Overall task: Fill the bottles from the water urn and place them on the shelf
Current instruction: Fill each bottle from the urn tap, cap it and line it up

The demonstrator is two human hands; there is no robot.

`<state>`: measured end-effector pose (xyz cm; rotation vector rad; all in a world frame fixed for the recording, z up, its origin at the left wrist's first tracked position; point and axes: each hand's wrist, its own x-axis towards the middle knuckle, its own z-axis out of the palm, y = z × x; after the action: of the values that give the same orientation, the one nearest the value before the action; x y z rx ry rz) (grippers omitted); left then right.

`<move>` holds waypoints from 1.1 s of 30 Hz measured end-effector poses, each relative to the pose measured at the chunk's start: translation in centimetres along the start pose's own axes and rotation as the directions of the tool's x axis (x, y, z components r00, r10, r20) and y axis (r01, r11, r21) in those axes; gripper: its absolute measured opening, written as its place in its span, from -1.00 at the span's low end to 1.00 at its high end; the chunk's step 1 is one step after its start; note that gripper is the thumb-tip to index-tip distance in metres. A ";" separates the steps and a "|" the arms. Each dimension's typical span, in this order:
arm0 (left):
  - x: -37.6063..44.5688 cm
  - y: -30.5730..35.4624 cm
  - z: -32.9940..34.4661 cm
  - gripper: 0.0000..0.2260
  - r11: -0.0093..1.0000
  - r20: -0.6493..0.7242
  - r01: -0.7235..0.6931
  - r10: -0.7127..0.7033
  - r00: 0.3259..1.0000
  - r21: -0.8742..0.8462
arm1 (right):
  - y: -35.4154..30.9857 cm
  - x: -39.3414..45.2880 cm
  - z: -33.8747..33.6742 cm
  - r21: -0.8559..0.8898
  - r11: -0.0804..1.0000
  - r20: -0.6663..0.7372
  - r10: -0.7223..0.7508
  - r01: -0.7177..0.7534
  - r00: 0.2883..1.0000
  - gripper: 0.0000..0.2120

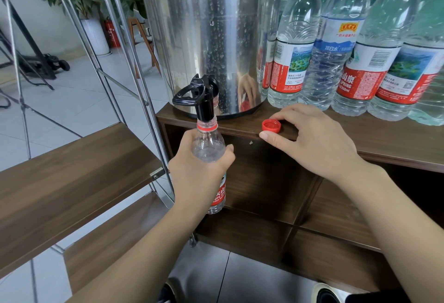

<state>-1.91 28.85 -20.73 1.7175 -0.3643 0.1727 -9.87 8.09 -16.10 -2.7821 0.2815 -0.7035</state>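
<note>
Spout alignment decides my next move: the clear plastic bottle with red label [208,156] stands upright, its open mouth right under the black tap [204,100] of the steel water urn [204,38], at 12 o'clock from my left hand [197,172], which grips its body. It looks nearly empty. My right hand [312,139] pinches the red screw cap [271,126] on the brown wooden counter [384,139], at 3 o'clock from the bottle.

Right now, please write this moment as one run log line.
left hand: holds bottle under urn tap | right hand: at red cap on cabinet top | fill: unclear
</note>
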 end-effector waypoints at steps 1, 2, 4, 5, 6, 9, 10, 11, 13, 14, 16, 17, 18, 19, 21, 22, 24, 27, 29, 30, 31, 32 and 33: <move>0.0 0.0 0.0 -0.68 1.000 0.000 0.001 -0.001 1.000 -0.001 | 0.0 0.0 0.0 -0.001 1.000 0.000 0.000 0.000 1.000 -0.50; 0.0 0.0 0.0 -0.68 1.000 0.001 0.003 -0.003 1.000 0.000 | 0.1 0.0 -0.1 -0.003 1.000 0.001 0.000 0.000 1.000 -0.50; 0.0 0.0 0.0 -0.67 1.000 0.000 0.003 -0.003 1.000 0.003 | 0.1 0.0 -0.1 -0.009 1.000 0.003 -0.001 0.001 1.000 -0.50; 0.0 0.0 0.0 -0.67 1.000 0.000 0.003 -0.003 1.000 0.007 | 0.1 0.0 -0.1 -0.012 1.000 0.005 -0.003 0.003 1.000 -0.50; 0.0 0.0 0.0 -0.67 1.000 0.000 0.004 -0.004 1.000 0.009 | 0.0 0.0 -0.1 -0.014 1.000 0.007 -0.004 0.004 1.000 -0.49; 0.0 0.1 0.0 -0.67 1.000 0.004 0.010 -0.010 1.000 0.006 | 0.0 0.0 -0.1 -0.012 1.000 0.009 -0.002 0.002 1.000 -0.49; 0.0 0.1 0.0 -0.67 1.000 0.003 0.010 -0.010 1.000 0.008 | 0.0 0.0 -0.2 -0.012 1.000 0.008 -0.003 0.003 1.000 -0.49; 0.0 0.1 0.0 -0.67 1.000 0.002 0.009 -0.009 1.000 0.011 | 0.0 0.0 -0.2 -0.012 1.000 0.008 -0.003 0.003 1.000 -0.49; 0.0 0.1 0.0 -0.67 1.000 0.001 0.010 -0.010 1.000 0.011 | 0.0 0.0 -0.1 -0.012 1.000 0.010 -0.001 0.001 1.000 -0.49; 0.0 0.0 0.0 -0.67 1.000 0.001 0.012 -0.012 1.000 0.011 | 0.0 0.0 -0.1 -0.012 1.000 0.011 0.001 -0.001 1.000 -0.49; 0.0 0.0 -0.1 -0.67 1.000 0.003 0.013 -0.013 1.000 0.012 | -0.1 0.0 -0.1 -0.013 1.000 0.010 0.000 0.000 1.000 -0.49; 0.0 0.0 -0.1 -0.67 1.000 0.004 0.013 -0.013 1.000 0.015 | -0.1 0.0 -0.1 -0.013 1.000 0.009 0.000 0.000 1.000 -0.49; 0.0 0.0 -0.1 -0.67 1.000 0.004 0.013 -0.013 1.000 0.019 | -0.1 0.0 -0.1 -0.012 1.000 0.009 0.001 -0.001 1.000 -0.49; 0.0 0.0 -0.1 -0.67 1.000 0.003 0.012 -0.012 1.000 0.021 | 0.0 0.0 -0.1 -0.011 1.000 0.008 0.003 -0.002 1.000 -0.49; 0.0 0.0 -0.1 -0.68 1.000 0.001 0.010 -0.010 1.000 0.022 | 0.0 -0.1 -0.1 -0.007 1.000 0.003 0.004 -0.004 1.000 -0.50; -0.1 0.1 -0.1 -0.69 1.000 0.001 0.010 -0.010 1.000 0.025 | 0.0 -0.1 -0.1 -0.005 1.000 0.001 0.004 -0.004 1.000 -0.50; 0.0 0.1 -0.1 -0.68 1.000 0.001 0.007 -0.007 1.000 0.030 | 0.1 -0.1 -0.1 0.001 1.000 0.001 0.004 -0.004 1.000 -0.50; -0.1 0.1 0.0 -0.69 1.000 0.002 0.005 -0.005 1.000 0.029 | 0.0 0.0 0.0 -0.001 1.000 0.001 -0.001 0.001 1.000 -0.50; -0.1 0.1 0.1 -0.69 1.000 0.001 0.004 -0.004 1.000 0.025 | 0.1 0.1 0.0 -0.003 1.000 0.002 0.000 0.000 1.000 -0.50; -0.1 0.1 0.1 -0.69 1.000 0.000 0.003 -0.003 1.000 0.023 | 0.1 0.0 -0.1 -0.003 1.000 0.002 0.001 -0.001 1.000 -0.50; -0.1 0.1 0.1 -0.69 1.000 -0.001 0.002 -0.002 1.000 0.019 | 0.1 0.0 -0.1 -0.002 1.000 0.002 0.002 -0.002 1.000 -0.50; 0.0 0.1 0.1 -0.69 1.000 -0.002 0.001 -0.001 1.000 0.015 | 0.1 0.0 -0.1 -0.003 1.000 0.002 0.002 -0.002 1.000 -0.50; -0.1 0.1 0.0 -0.69 1.000 -0.001 0.002 -0.002 1.000 0.012 | 0.1 0.0 -0.2 -0.002 1.000 0.002 0.002 -0.002 1.000 -0.50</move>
<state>-1.98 28.80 -20.69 1.7299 -0.3615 0.1747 -10.01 7.94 -16.02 -2.7843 0.2842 -0.7000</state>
